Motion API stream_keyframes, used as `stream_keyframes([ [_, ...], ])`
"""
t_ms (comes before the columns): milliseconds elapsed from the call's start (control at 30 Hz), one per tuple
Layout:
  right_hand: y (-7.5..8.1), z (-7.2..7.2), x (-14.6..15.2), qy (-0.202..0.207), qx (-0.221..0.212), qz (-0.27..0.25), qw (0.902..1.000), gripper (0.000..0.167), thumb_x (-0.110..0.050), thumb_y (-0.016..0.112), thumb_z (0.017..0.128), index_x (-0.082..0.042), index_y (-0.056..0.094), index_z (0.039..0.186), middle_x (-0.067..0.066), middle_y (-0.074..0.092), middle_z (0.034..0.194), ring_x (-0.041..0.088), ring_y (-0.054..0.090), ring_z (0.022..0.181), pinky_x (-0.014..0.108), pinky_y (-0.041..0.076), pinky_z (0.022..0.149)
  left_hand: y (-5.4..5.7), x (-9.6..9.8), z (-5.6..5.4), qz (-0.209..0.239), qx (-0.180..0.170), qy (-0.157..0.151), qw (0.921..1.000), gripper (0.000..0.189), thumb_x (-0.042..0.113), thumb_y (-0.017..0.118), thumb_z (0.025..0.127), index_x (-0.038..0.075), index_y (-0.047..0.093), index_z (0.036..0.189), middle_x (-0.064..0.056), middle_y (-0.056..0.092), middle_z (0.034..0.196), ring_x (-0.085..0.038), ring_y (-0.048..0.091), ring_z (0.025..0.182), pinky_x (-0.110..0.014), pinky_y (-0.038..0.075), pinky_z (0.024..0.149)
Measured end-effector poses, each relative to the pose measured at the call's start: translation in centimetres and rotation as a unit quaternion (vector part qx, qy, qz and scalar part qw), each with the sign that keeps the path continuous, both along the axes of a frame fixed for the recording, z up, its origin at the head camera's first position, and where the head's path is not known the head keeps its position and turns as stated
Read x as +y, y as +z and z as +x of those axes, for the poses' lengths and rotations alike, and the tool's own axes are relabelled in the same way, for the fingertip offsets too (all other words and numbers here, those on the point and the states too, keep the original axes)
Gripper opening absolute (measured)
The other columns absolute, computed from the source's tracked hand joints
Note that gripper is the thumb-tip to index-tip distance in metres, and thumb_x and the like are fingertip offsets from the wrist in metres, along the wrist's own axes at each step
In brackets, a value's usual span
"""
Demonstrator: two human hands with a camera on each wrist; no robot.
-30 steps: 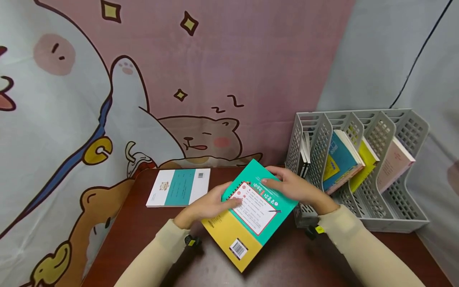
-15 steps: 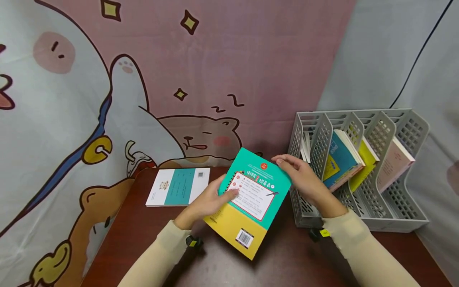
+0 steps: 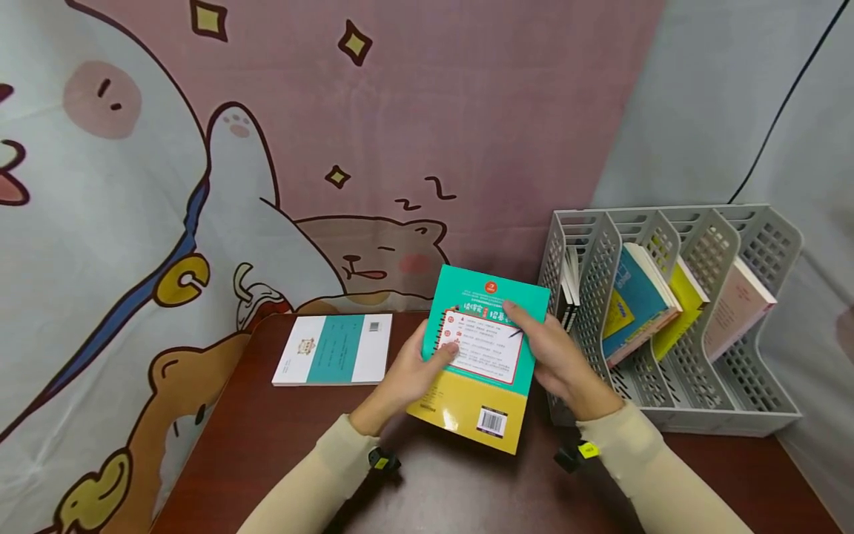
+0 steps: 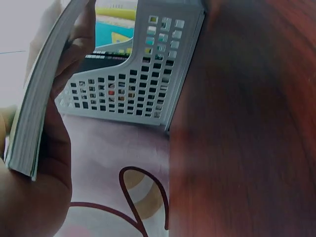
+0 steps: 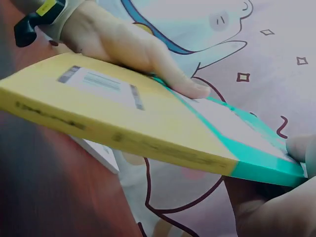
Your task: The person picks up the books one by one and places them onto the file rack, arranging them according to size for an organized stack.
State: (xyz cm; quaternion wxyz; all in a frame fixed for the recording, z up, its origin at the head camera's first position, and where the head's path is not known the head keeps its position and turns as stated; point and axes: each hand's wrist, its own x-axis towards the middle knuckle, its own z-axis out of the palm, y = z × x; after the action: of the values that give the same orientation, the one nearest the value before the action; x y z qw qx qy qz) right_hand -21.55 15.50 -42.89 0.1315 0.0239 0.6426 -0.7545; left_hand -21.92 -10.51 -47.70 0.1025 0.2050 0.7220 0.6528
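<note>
Both hands hold a teal and yellow book (image 3: 480, 356) above the table, its barcode side facing up. My left hand (image 3: 416, 371) grips the left edge, thumb on the white panel and fingers underneath. On the right edge, my right hand (image 3: 557, 356) grips with its thumb over the cover. In the left wrist view the page edges of the book (image 4: 37, 98) stand between thumb and fingers. The right wrist view shows the yellow and teal spine of the book (image 5: 118, 133). A white and teal book (image 3: 336, 348) lies flat on the table, left of the hands.
A grey perforated file rack (image 3: 720, 419) stands at the right of the dark red table (image 3: 253, 460). Its slots hold a blue book (image 3: 634, 297), a yellow book (image 3: 680, 308), a pink book (image 3: 739, 308) and thin white books (image 3: 569, 285). A cartoon-printed cloth (image 3: 500, 133) hangs behind.
The held book has turned in the hands and now lies straighter. My right hand briefly shifted to the far right corner, then took hold lower on the right edge.
</note>
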Motion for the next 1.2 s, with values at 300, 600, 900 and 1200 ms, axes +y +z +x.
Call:
stream_keyframes([
  [300,0.7,0.3,0.1,-0.044,0.056,0.091,0.9933,0.066,-0.053,0.069,0.108,-0.003,0.058,0.15,0.005,0.081,0.114,0.02,0.084,0.089,0.045,0.07,0.079,-0.6,1.5,0.2,0.002,-0.016,0.025,0.9995,0.049,0.04,0.068,0.111,0.029,0.049,0.155,-0.011,0.079,0.109,-0.021,0.08,0.081,-0.036,0.066,0.078],
  [600,2.0,1.7,1.1,-0.065,0.081,0.153,0.9827,0.066,-0.054,0.07,0.107,0.001,0.061,0.143,0.008,0.083,0.103,0.022,0.084,0.078,0.045,0.069,0.071,-1.2,2.4,-0.1,-0.035,-0.005,0.02,0.9992,0.048,0.046,0.066,0.111,0.026,0.056,0.153,-0.009,0.08,0.114,-0.018,0.078,0.086,-0.033,0.063,0.085],
  [900,3.0,3.0,3.7,-0.081,0.132,0.195,0.9685,0.058,-0.051,0.068,0.109,-0.001,0.064,0.139,-0.003,0.084,0.095,0.018,0.083,0.075,0.039,0.069,0.068,-1.9,3.3,0.0,-0.074,0.004,-0.039,0.9965,0.041,0.039,0.064,0.113,0.019,0.065,0.149,-0.009,0.081,0.121,-0.011,0.076,0.095,-0.031,0.063,0.091],
  [1200,4.3,4.5,7.1,-0.138,0.198,0.252,0.9371,0.043,-0.046,0.066,0.111,-0.008,0.067,0.13,-0.024,0.078,0.087,0.01,0.082,0.073,0.031,0.067,0.064,-2.2,5.0,-0.5,-0.039,-0.058,-0.092,0.9933,0.024,0.019,0.072,0.109,0.01,0.07,0.131,-0.014,0.08,0.115,-0.048,0.081,0.101,-0.064,0.066,0.087],
])
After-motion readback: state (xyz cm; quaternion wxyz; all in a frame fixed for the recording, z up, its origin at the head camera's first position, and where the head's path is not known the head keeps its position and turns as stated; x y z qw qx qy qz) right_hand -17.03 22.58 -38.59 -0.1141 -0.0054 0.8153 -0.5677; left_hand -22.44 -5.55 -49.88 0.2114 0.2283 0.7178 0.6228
